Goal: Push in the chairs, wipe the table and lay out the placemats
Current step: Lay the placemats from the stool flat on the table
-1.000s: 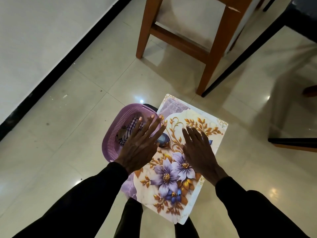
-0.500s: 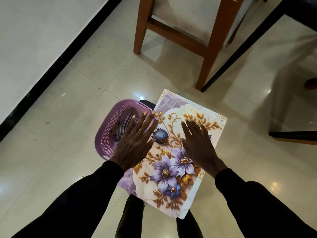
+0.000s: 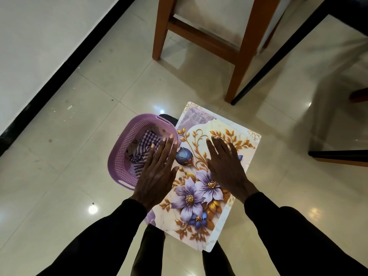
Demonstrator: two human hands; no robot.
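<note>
Well, placemat: a floral sheet with purple flowers and gold leaves, lying flat and turned at a slant above the tiled floor, in front of the person; what bears it is hidden beneath it.
Left hand: open and flat, fingers straight and slightly spread; the palm lies over the placemat's left edge and the fingertips reach over the basket's near rim. It grips nothing.
Right hand: open too, palm down on the upper half of the placemat, fingers straight and pointing away from the person. Nothing is held.
Basket: purple plastic with perforated walls, just beside the placemat on the left, its right side partly under the left hand.
Cloth: a checked purple-and-white rag, crumpled inside the basket.
Chair: brown wooden legs and crossbar beyond the placemat, standing on the floor.
Table leg: thin, black and slanted, its foot just beside the chair's near leg.
Sleeves: black on both arms.
</note>
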